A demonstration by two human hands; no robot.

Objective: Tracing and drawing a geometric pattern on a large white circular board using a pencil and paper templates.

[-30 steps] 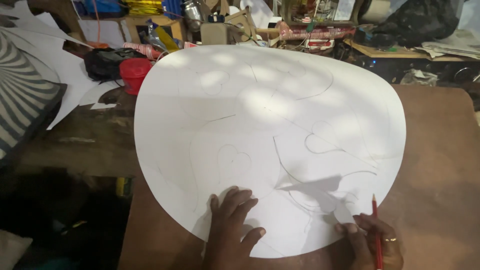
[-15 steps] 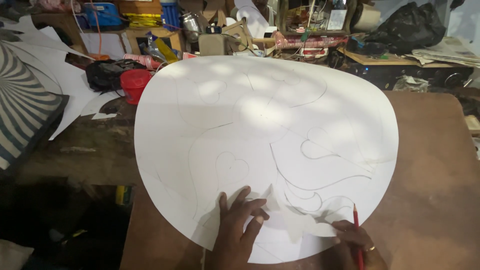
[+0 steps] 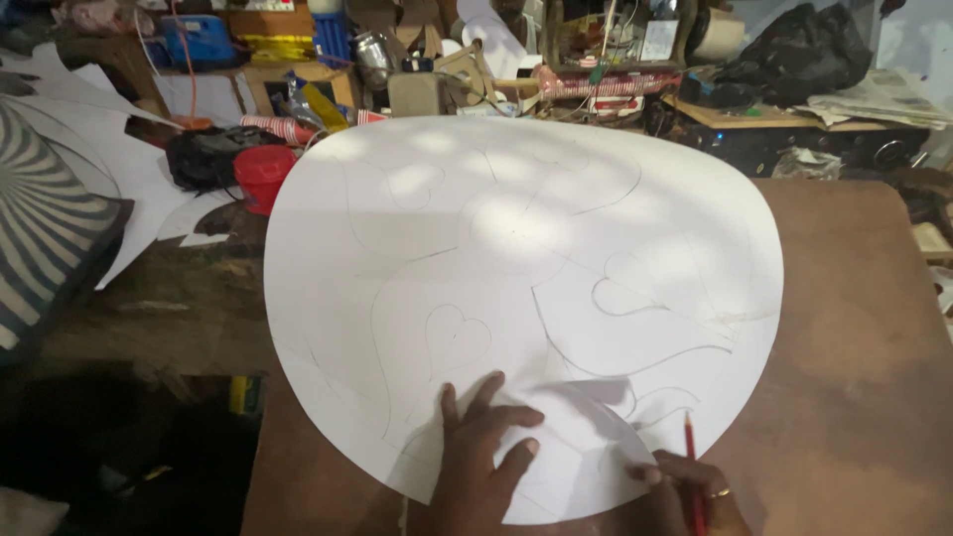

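On the brown bench (image 3: 854,397) lies a large rounded white sheet (image 3: 516,258) marked with pencilled curves and hearts. Near its lower edge the left hand (image 3: 476,467) presses flat, fingers spread and holding nothing, on a smaller white cutout (image 3: 576,447). Just beside it, the right hand (image 3: 685,496) pinches a red pencil (image 3: 692,467), tip up.
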